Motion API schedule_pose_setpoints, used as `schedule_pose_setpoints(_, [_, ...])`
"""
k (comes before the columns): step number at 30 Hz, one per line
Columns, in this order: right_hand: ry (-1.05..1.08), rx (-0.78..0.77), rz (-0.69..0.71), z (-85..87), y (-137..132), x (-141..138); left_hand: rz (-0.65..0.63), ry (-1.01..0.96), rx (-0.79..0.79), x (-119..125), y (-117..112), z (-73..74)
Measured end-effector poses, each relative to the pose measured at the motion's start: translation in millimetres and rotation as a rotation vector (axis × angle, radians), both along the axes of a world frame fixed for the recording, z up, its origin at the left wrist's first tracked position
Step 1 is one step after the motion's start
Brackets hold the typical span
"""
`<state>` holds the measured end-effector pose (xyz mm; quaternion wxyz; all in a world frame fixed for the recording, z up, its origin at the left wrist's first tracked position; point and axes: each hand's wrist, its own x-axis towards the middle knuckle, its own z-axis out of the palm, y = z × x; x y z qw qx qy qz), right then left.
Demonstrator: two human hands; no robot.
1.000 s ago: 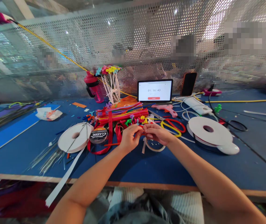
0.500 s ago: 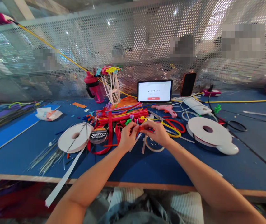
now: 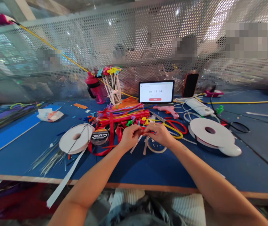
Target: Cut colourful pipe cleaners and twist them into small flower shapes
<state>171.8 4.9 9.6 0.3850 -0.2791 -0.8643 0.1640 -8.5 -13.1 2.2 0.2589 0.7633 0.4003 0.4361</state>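
Observation:
My left hand [image 3: 129, 136] and my right hand [image 3: 160, 134] meet over the middle of the blue table [image 3: 148, 166], fingers pinched together on a small red piece [image 3: 144, 132] between them. A white strip [image 3: 136, 145] hangs down from under my left hand. Just behind lie small coloured shapes [image 3: 137, 121] and a pile of coloured pipe cleaners [image 3: 122, 113]. A clear tape ring [image 3: 156, 146] lies under my right wrist.
White ribbon reels lie at left [image 3: 76, 142] and right [image 3: 211, 131]. Also here: a black spool [image 3: 99, 137], red ribbon [image 3: 101, 150], scissors [image 3: 175, 125], pink glue gun [image 3: 168, 110], tablet timer [image 3: 156, 91], phone [image 3: 190, 84], pink bottle [image 3: 93, 86], flower bunch [image 3: 111, 81]. A perforated screen [image 3: 134, 47] stands behind.
Both hands stay pinched on the red piece, shifting slightly as they work it. The white strip now shows below my left hand. The timer has advanced.

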Motion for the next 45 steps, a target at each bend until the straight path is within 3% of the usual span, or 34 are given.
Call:
schedule_pose_setpoints(4, [0.044, -0.004, -0.035, 1.4, -2, 0, -0.019, -0.085, -0.085, 1, -1, -0.8])
schedule_pose_setpoints(10, [0.198, -0.045, -0.131, -0.1, -1, 3, -0.14, -0.418, -0.318, 6, 1, -7.9])
schedule_pose_setpoints(16, [0.431, -0.579, 0.114, 0.4, 5, 1, -0.267, -0.6, -0.581, 8, -2, -4.5])
schedule_pose_setpoints(20, [0.556, -0.801, 0.243, -3.1, 2, -4, -0.28, -0.605, -0.661, 9, -7, -1.3])
schedule_pose_setpoints(28, [0.683, -0.862, 0.366, -13.5, 0, -12, -0.301, -0.702, -0.716, 14, -11, 0.4])
schedule_pose_setpoints(45, [0.703, -0.996, 0.318, -12.8, -4, -18, -0.247, -0.617, -0.62, 16, -14, -0.8])
